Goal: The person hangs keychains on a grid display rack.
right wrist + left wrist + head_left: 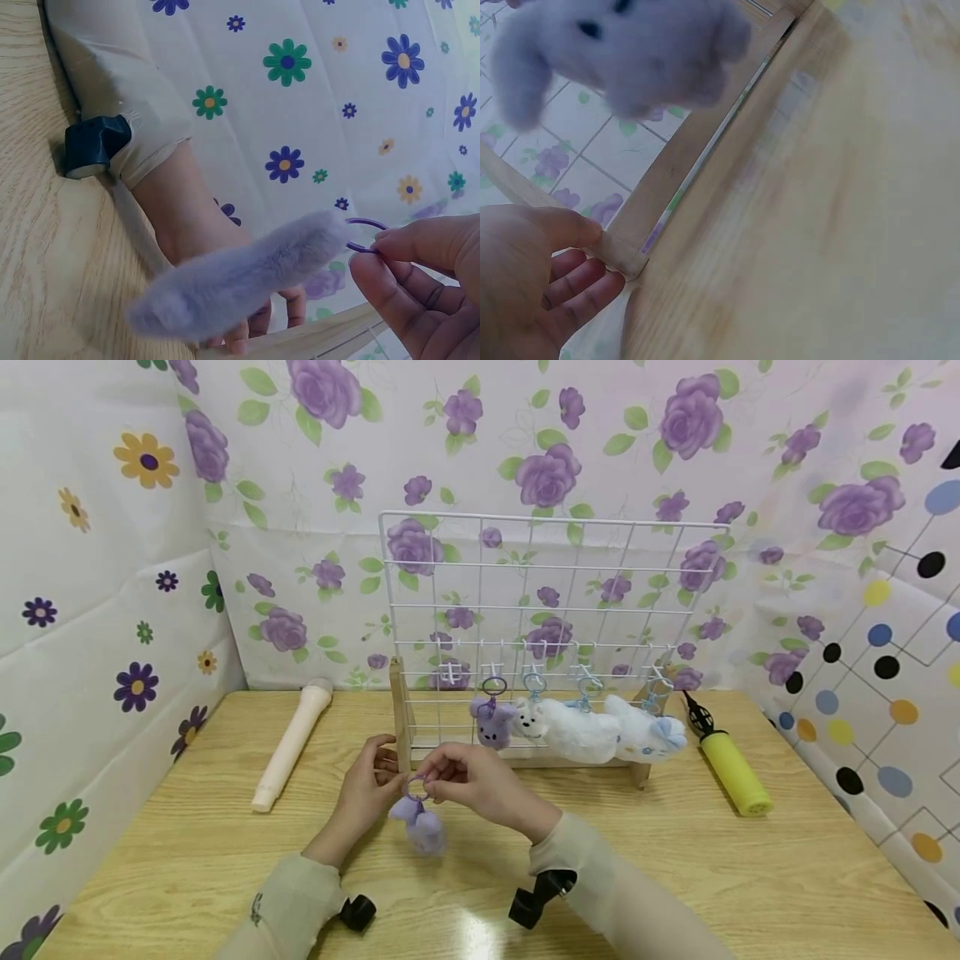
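My right hand pinches the purple ring of a lilac plush keychain between thumb and fingertips. The plush dangles below the ring, above the tabletop in front of the rack's left end. At that end my left hand holds the wooden stand, thumb on the near side and fingers curled behind. The white wire grid rack stands upright on this wooden base. From its hooks hang a purple mouse-like plush, a white plush and a white-and-blue plush.
A long pale cylindrical tube lies on the wooden table at the left. To the right of the rack lies a yellow hand pump with a black end. Flower-patterned cloth hangs behind and beside the table.
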The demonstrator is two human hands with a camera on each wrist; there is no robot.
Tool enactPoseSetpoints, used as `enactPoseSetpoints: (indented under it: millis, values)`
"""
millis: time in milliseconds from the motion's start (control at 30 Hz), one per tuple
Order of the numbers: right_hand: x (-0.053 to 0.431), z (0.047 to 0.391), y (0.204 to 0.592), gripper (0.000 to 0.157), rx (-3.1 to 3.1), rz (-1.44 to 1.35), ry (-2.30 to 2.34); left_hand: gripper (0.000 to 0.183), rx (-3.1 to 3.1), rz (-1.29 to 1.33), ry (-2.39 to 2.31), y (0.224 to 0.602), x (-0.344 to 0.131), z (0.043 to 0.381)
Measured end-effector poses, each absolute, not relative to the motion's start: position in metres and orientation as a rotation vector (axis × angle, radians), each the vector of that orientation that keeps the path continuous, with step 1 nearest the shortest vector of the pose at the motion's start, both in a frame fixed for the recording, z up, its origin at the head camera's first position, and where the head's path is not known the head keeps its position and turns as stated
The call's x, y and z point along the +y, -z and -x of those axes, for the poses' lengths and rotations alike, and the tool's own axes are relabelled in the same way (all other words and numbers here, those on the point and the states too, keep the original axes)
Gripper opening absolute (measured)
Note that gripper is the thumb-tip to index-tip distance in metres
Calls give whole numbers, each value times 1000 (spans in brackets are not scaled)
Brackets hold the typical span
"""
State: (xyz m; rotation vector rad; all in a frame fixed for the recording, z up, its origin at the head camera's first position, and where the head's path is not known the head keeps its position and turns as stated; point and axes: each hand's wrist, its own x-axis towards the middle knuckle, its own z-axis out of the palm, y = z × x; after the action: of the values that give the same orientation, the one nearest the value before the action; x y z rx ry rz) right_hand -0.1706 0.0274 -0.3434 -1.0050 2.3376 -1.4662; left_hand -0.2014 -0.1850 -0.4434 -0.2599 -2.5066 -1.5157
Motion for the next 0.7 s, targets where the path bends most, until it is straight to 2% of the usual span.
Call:
enactPoseSetpoints:
  millis: [400, 700]
  values:
    - [31, 169, 332, 13, 2331, 1069, 1507, 57, -2500, 268, 1532, 447, -187, 201]
    - [35, 175, 302, 13, 2463, 1151, 1417, 58, -2467, 257, 1554, 444, -185, 203]
